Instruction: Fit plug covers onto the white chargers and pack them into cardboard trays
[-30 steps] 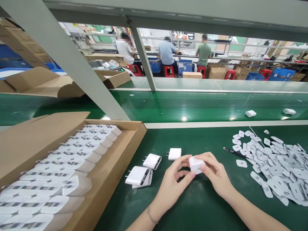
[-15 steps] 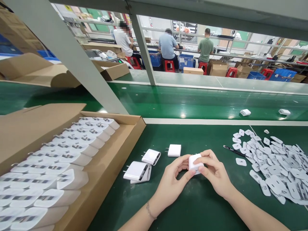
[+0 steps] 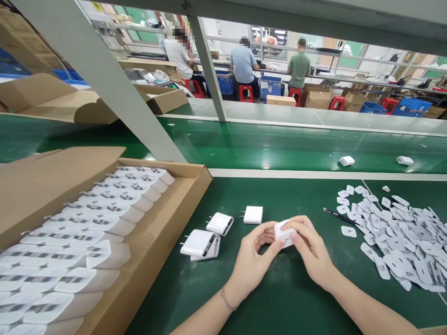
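Note:
A white plug charger (image 3: 284, 228) is between my two hands over the green table. My left hand (image 3: 253, 260) grips its left side with fingers curled and the thumb at its lower edge. From the other side, my right hand (image 3: 310, 249) pinches it with thumb and fingers. Its prongs are hidden now. Just left of my hands lies a loose charger (image 3: 253, 215) with prongs pointing left. Farther left are another charger (image 3: 220, 224) and a charger (image 3: 198, 243) resting on one more; their open ends face right.
At left, a cardboard box (image 3: 171, 223) holds rows of chargers. A pile of flat white covers (image 3: 401, 242) spreads at right, with black tweezers (image 3: 338, 216) at its edge. Two chargers lie on the green conveyor (image 3: 296, 151) beyond. A metal post (image 3: 136, 102) slants up at left.
The held charger has been turned in my fingers, so its prongs no longer show. Both chargers on the conveyor have shifted left.

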Demonstrator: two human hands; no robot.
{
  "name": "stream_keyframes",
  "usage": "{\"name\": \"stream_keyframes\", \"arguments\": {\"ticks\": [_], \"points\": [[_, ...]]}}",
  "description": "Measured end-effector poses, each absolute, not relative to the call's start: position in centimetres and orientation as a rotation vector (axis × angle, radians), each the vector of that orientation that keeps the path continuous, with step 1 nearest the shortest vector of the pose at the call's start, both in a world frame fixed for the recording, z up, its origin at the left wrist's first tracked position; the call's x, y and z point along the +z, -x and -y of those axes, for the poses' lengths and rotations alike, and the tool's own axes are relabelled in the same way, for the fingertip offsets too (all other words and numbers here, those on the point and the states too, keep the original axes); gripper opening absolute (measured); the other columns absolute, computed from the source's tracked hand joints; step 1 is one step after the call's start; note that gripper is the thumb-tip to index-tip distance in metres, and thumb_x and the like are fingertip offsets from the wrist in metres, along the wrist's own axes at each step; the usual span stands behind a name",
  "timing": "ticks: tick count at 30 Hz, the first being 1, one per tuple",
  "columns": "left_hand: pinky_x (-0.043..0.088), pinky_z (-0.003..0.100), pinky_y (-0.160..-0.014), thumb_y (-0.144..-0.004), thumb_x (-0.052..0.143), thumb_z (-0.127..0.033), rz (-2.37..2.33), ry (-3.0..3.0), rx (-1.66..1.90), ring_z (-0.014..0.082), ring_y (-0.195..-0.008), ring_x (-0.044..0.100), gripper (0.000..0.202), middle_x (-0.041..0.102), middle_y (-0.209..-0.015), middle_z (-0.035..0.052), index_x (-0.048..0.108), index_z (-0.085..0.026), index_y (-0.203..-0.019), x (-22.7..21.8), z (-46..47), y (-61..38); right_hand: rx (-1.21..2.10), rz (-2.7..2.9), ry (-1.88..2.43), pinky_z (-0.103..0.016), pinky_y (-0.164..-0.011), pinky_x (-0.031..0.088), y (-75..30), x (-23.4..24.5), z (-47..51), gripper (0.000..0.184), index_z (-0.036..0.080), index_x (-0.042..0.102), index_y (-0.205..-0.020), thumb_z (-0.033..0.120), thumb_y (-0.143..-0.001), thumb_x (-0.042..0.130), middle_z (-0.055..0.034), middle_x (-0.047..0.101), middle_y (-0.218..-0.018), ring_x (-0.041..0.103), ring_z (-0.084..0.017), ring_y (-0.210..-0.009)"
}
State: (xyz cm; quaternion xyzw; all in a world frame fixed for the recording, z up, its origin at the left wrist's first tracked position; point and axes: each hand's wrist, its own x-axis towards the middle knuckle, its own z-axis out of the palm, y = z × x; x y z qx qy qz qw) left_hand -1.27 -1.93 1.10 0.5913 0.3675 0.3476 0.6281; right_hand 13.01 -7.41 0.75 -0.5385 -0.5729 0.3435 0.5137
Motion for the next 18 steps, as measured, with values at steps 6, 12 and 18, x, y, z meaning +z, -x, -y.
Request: {"name": "stream_keyframes", "arguments": {"ticks": [6,12,18], "points": [[0.052,0.027,-0.064,-0.071,0.068,-0.037,-0.894,-1.264,0.805,0.0176,-0.071,0.062,0.030,0.067,-0.080,0.0056,0.063,-0.014,-0.089,0.96,2.00,0.94,0.933,1.325,1.287,-0.030,-0.088,0.042,-13.22,0.76,6.94,0.026,0.025,0.064,-0.099,0.036,-0.093,0.040,-0.0045,0.054,-0.099,0.052,-0.017,-0.097],[0.050,0.025,-0.066,-0.071,0.069,-0.036,-0.884,-1.238,0.796,0.0138,-0.067,0.059,0.028,0.065,-0.077,0.0031,0.062,-0.014,-0.086,0.69,2.10,0.48,0.929,1.221,1.264,-0.030,-0.075,0.047,-13.18,0.21,6.52,0.026,0.024,0.065,-0.092,0.042,-0.089,0.047,-0.0047,0.055,-0.093,0.054,-0.017,-0.086],[0.053,0.026,-0.058,-0.078,0.063,-0.042,-0.691,-1.067,0.655,0.0151,-0.067,0.059,0.033,0.063,-0.079,0.0036,0.056,-0.016,-0.098,0.52,1.52,0.55,0.932,1.208,1.195,-0.031,-0.074,0.048,-13.64,0.30,6.41,0.024,0.025,0.068,-0.089,0.042,-0.086,0.052,-0.0040,0.052,-0.089,0.054,-0.017,-0.082]]}}
